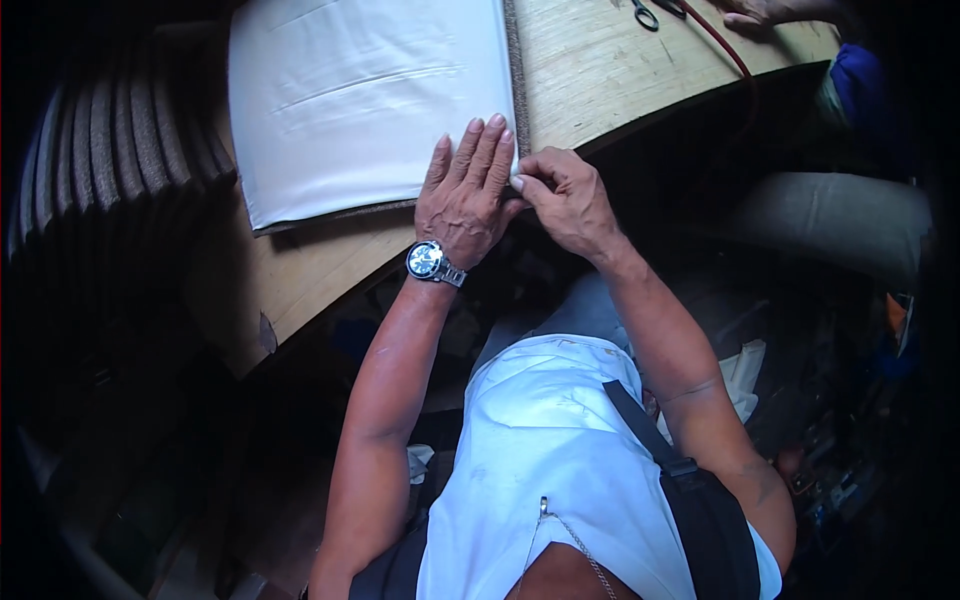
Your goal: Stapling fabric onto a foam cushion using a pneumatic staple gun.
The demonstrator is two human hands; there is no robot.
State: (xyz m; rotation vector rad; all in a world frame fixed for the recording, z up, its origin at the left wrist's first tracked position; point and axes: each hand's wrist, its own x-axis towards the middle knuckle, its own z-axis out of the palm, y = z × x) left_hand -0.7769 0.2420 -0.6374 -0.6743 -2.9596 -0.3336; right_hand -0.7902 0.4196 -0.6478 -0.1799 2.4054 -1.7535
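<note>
A white fabric sheet (360, 120) lies over a brown foam slab (519, 75), whose speckled edge shows along the right side and under the near edge. My left hand (466, 190) rests flat on the sheet near its near right corner, fingers stretched out and pointing away from me. Just to its right, my right hand (568, 200) pinches the corner of the white fabric between thumb and forefinger. The thumb of my left hand almost meets the right fingertips there. Whether foam is caught in the pinch too is hidden.
The slab lies on a wooden table (610, 90) with a curved near edge. Several brown foam slabs (110, 140) stand stacked at the left. Black-handled scissors (646, 15) and a red hose (728, 48) lie at the far right, near another person's hand (755, 14).
</note>
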